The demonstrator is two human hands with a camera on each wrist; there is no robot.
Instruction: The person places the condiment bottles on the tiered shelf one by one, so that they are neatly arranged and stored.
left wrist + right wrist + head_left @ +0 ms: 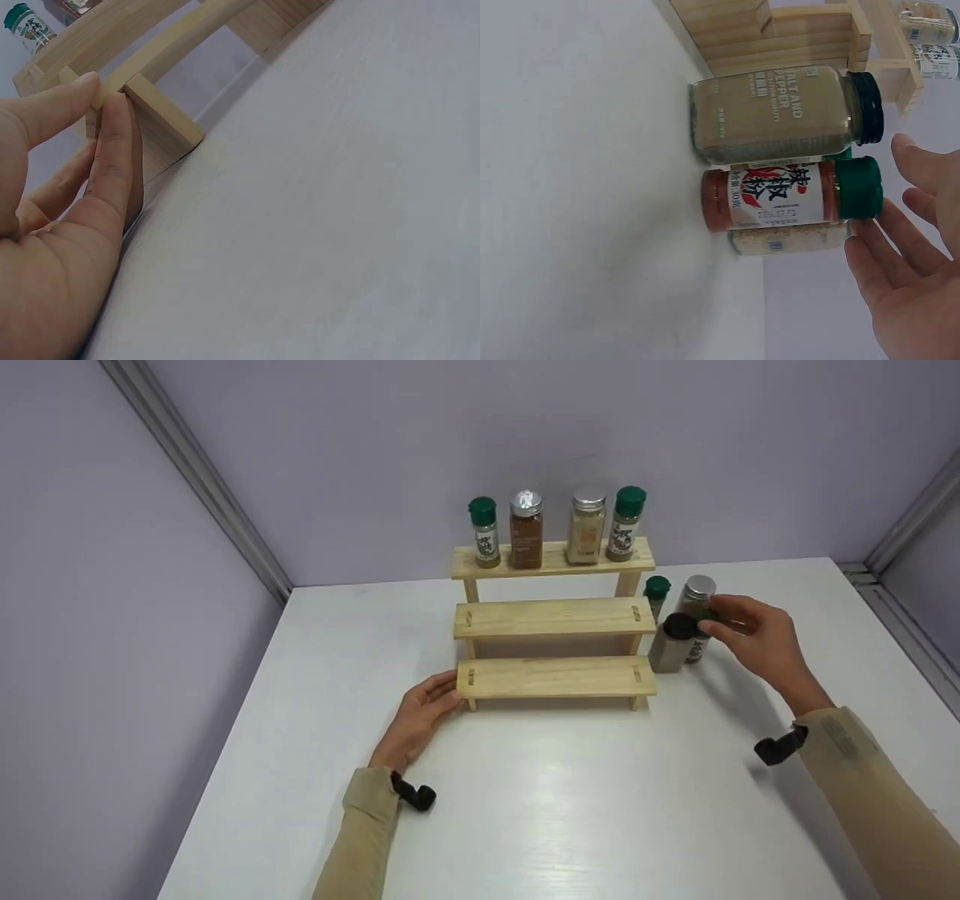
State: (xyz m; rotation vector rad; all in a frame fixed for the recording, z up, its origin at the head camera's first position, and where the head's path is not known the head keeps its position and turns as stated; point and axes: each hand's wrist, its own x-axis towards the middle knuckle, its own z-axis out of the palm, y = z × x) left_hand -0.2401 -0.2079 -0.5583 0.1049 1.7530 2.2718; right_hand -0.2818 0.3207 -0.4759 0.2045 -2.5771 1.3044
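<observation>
On the surface (pixel 540 810), my left fingers (pixel 115 146) pinched the rack (pixel 555 676); right fingers (pixel 866 266), apart, needed to surround the jar (pixel 776 195) gently.

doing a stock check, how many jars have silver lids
3: a reddish-brown jar and a pale jar, mid top shelf, and a third jar right of the rack, near the right hand. Others may be hidden.

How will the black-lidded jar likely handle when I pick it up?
The black-lidded jar looks smooth and glassy, so it may slip. It appears well filled, so probably heavy for its size. Its flat sides should resist rolling.
</observation>
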